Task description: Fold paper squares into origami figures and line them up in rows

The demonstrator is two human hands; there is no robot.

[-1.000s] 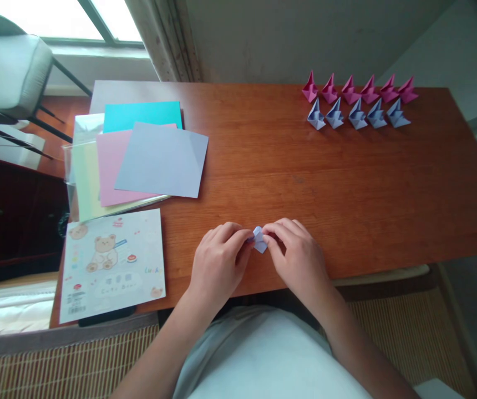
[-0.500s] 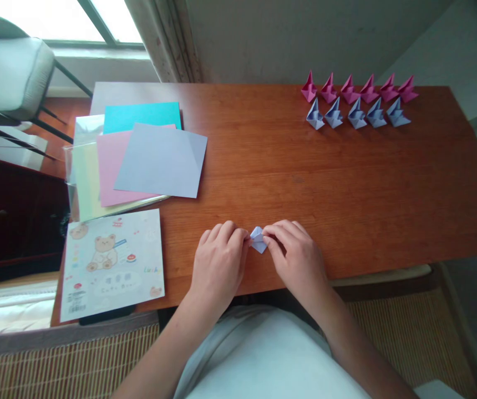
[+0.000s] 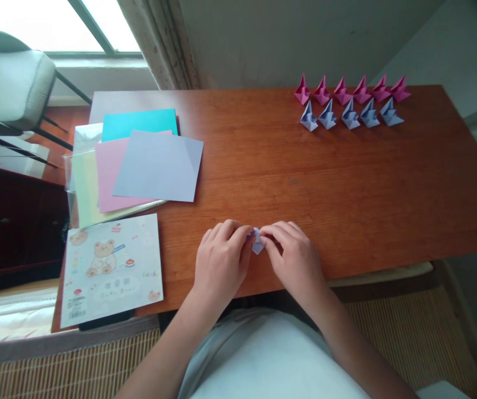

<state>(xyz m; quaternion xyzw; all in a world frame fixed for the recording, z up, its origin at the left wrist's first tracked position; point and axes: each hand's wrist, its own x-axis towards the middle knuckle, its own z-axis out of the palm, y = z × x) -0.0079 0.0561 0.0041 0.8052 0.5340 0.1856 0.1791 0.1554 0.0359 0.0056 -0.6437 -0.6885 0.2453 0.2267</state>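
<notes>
A small pale blue folded paper (image 3: 257, 245) is held near the table's front edge, between my two hands. My left hand (image 3: 224, 255) pinches its left side with thumb and fingers. On the right side, my right hand (image 3: 290, 249) grips it between thumb and forefinger. My fingers cover much of the paper. Farther off, at the back right, several pink folded paper pieces (image 3: 342, 92) stand in a row, and several pale blue folded ones (image 3: 350, 116) stand in a row in front of them.
Lavender paper (image 3: 159, 166), pink paper (image 3: 107, 172) and teal paper (image 3: 138, 121) overlap on the left of the wooden table (image 3: 242, 160). A bear-printed sheet (image 3: 117, 266) lies at the front left. A chair (image 3: 14, 83) stands beyond the table's left end.
The folded paper shows narrower between my fingers, and my right hand has shifted slightly left. The whole view has moved a little.
</notes>
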